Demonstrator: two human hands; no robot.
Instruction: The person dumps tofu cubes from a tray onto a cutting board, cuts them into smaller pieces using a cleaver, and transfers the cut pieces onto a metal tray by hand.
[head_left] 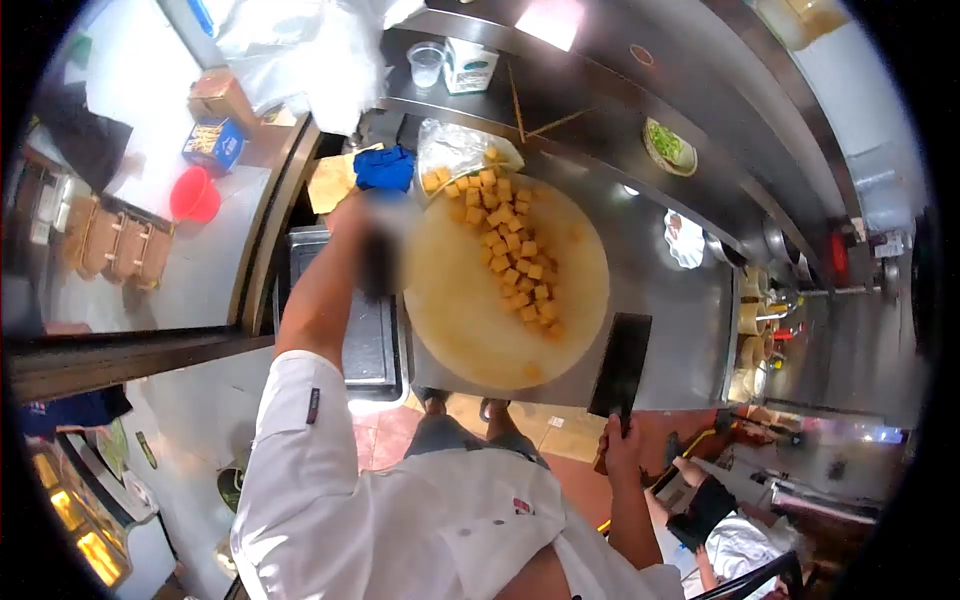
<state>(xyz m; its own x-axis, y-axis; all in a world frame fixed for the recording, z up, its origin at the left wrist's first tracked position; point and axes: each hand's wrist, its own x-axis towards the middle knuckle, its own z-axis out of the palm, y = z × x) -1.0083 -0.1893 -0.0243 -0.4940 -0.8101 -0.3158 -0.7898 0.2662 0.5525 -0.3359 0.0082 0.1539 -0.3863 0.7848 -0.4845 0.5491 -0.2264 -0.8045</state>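
Note:
My right hand is closed around the handle of a cleaver. Its broad dark blade lies over the counter's front edge, just right of a round cutting board. Golden cubes, like fried tofu, are strewn in a band across the board, most of them toward its back and middle. My left hand reaches to the board's left side, near a crumpled blue cloth. A blur covers its fingers, so their grip is hidden. At the board's back edge, a clear plastic bag touches some cubes.
Left of the board lies a dark tray. A shelf behind holds a plastic cup, a carton, chopsticks and a bowl of chopped greens. Another person is at the lower right.

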